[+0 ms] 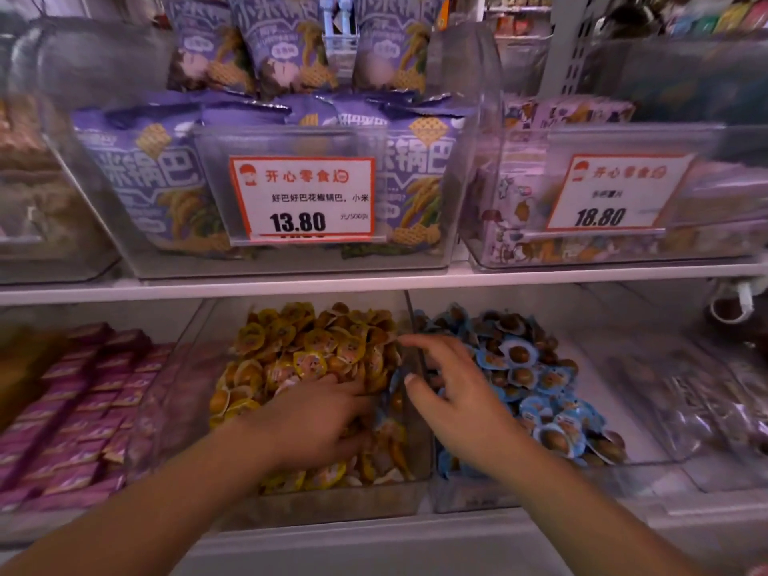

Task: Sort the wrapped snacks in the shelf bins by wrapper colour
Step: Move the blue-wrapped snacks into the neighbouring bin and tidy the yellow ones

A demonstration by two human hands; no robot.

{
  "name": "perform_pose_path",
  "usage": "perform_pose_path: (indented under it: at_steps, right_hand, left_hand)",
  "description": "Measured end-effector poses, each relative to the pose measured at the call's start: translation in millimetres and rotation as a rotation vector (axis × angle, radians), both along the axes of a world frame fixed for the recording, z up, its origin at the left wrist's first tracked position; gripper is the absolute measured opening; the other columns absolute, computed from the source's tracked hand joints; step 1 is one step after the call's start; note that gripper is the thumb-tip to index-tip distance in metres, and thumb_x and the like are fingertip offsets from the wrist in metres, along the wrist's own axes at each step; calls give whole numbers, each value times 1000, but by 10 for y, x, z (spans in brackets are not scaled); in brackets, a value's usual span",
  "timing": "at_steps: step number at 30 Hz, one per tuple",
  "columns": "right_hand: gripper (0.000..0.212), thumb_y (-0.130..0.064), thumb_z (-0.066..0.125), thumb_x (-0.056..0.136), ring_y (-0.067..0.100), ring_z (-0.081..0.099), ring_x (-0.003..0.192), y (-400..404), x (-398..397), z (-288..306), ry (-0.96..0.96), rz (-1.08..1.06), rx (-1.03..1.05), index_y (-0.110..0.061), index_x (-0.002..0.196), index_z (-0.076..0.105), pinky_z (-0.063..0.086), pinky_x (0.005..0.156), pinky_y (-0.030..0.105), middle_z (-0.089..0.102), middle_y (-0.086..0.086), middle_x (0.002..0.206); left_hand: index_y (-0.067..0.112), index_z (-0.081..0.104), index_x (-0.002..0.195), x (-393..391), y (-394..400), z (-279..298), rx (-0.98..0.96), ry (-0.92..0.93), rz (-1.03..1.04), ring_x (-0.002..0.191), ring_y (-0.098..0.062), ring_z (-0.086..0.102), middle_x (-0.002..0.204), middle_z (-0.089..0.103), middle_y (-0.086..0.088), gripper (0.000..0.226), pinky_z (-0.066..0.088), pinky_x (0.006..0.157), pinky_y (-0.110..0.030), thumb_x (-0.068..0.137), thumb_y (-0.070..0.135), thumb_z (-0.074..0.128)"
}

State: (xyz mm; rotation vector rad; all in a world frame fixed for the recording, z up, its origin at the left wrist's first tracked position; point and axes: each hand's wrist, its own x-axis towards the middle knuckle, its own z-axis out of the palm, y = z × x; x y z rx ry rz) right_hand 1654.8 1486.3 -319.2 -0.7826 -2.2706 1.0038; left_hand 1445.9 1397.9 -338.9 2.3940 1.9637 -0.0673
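Note:
Two clear bins stand side by side on the lower shelf. The left bin [324, 509] is heaped with yellow-wrapped snacks [307, 347]; the right bin [469, 498] holds blue-wrapped snacks [536, 367]. A few blue wrappers [392, 386] lie in the yellow bin along the divider. My left hand [316, 421] rests palm down in the yellow bin, fingers curled into the pile near those blue wrappers; whether it grips one is hidden. My right hand [453, 392] hovers over the blue bin's left edge with fingers spread and nothing in it.
Pink boxed snacks [83, 401] fill the bin at left. A clear bin of pale packets [706, 409] sits at right. The upper shelf [374, 280] carries bins of purple bags [158, 172] with price tags [303, 199] just above my hands.

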Motion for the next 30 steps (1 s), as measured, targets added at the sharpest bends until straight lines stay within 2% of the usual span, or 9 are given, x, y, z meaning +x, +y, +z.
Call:
perform_pose_path:
  at_steps: [2,5,8,11,16,20,22,26,30]
  right_hand:
    - [46,-53,45,88,-2,45,122,9,-17,-15,-3,3,8,-50,134,43,47,102,33,37,-21,133]
    - [49,-58,40,84,-1,47,121,14,-34,-52,6,-14,27,-51,132,42,46,101,31,37,-20,132]
    - [46,-55,41,85,-5,46,119,7,-43,-74,26,-16,32,-51,131,43,45,102,27,37,-20,132]
    - [43,-50,42,87,-3,47,119,-2,-54,-69,18,-25,45,-51,130,43,45,102,27,38,-19,132]
    - [42,-47,43,89,-6,46,116,3,-60,-72,9,-30,71,-49,131,44,44,97,20,37,-20,130]
    - [38,-40,47,92,-6,45,116,10,-57,-81,12,-27,68,-49,129,44,41,93,12,37,-20,129]
    - [39,-42,46,91,-6,45,116,9,-54,-79,0,-31,66,-50,129,44,38,90,8,37,-20,130]
    - [44,-47,42,87,-6,45,113,0,-64,-66,-9,-46,77,-48,131,44,37,86,3,38,-18,130]
    - [43,-45,43,87,-1,48,115,2,-80,-64,-3,-45,67,-48,130,45,43,92,15,39,-18,130]
  left_hand:
    - [32,64,99,-166,-151,35,-50,-89,55,90,-8,57,95,60,12,36,44,81,-31,87,58,41]
    - [35,69,96,-294,-219,105,-128,-171,162,84,0,61,90,69,17,32,49,81,-27,80,50,45]
    - [34,65,107,-235,-70,108,-66,-173,239,93,-10,64,99,69,10,28,53,79,-31,87,46,50]
    - [35,56,122,-132,133,43,-23,-103,335,103,-19,62,110,67,5,44,53,82,-35,86,62,54]
    - [21,47,126,123,286,-213,68,-3,425,100,-27,63,114,65,-5,72,50,75,-35,78,75,53]
    - [19,44,127,231,328,-269,144,-63,436,105,-28,60,124,58,-6,66,47,79,-38,84,68,53]
    - [21,37,137,237,332,-250,116,-162,364,111,-28,58,135,48,-5,68,49,86,-38,85,58,61]
    - [22,17,153,239,362,-235,-55,-578,359,135,-25,41,153,24,-2,102,41,108,-37,76,49,78]
    - [24,9,155,244,460,-259,-22,-650,335,142,-24,29,154,20,-6,112,35,115,-36,72,31,84]
